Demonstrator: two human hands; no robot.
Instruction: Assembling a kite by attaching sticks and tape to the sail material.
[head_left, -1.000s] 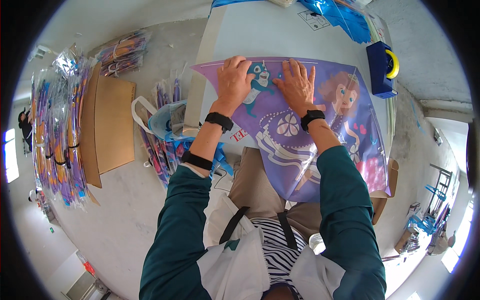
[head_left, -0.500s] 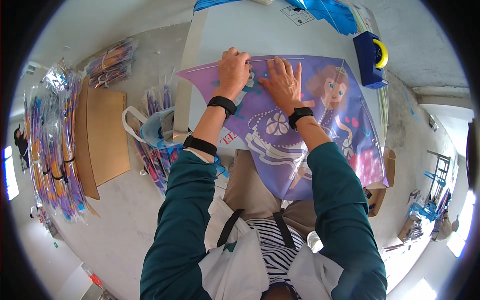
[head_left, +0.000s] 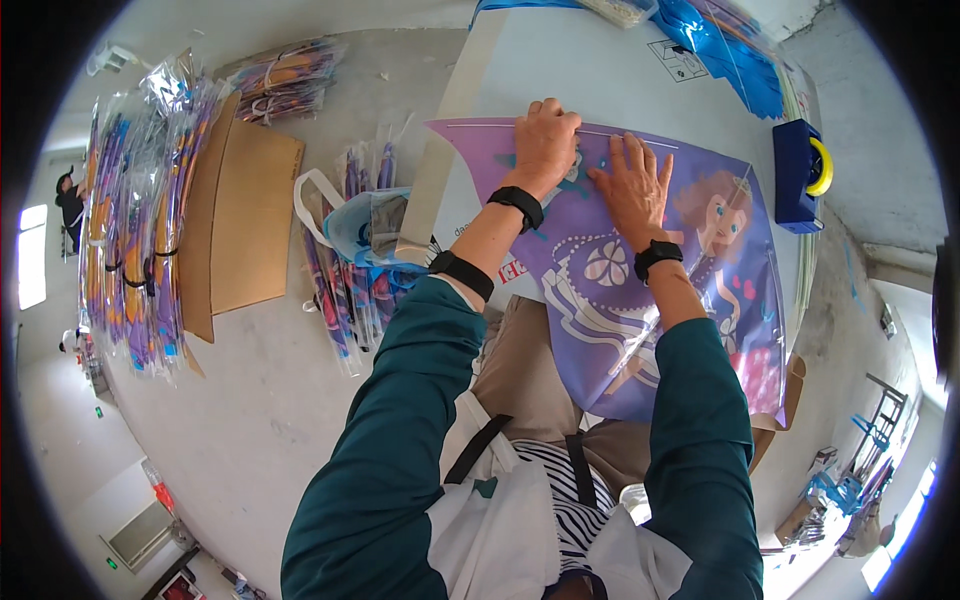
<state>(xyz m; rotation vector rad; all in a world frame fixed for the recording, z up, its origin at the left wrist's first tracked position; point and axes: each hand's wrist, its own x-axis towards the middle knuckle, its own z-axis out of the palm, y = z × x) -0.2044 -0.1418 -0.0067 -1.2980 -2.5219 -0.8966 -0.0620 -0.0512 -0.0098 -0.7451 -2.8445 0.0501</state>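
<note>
A purple kite (head_left: 563, 262), printed with a cartoon figure in a gown, lies over the table and droops past its near edge towards my lap. A thin white rod (head_left: 480, 126) runs along its far edge. My left hand (head_left: 546, 147) is closed at that edge, its fingers curled down over the rod; what lies between the fingertips is hidden. Just right of it, my right hand (head_left: 633, 192) rests flat on the kite, fingers spread, fingertips close to the rod. Both wrists carry black bands.
A blue tape dispenser (head_left: 795, 190) with a yellow roll stands at the table's right edge. Blue folded material (head_left: 715, 50) lies at the back. To the left are a handled bag (head_left: 350, 228), an upright cardboard sheet (head_left: 250, 215) and plastic-wrapped bundles (head_left: 135, 230).
The view has turned, so the whole scene sits further right. Both hands keep nearly the same places on the kite, the left one closed and the right one flat.
</note>
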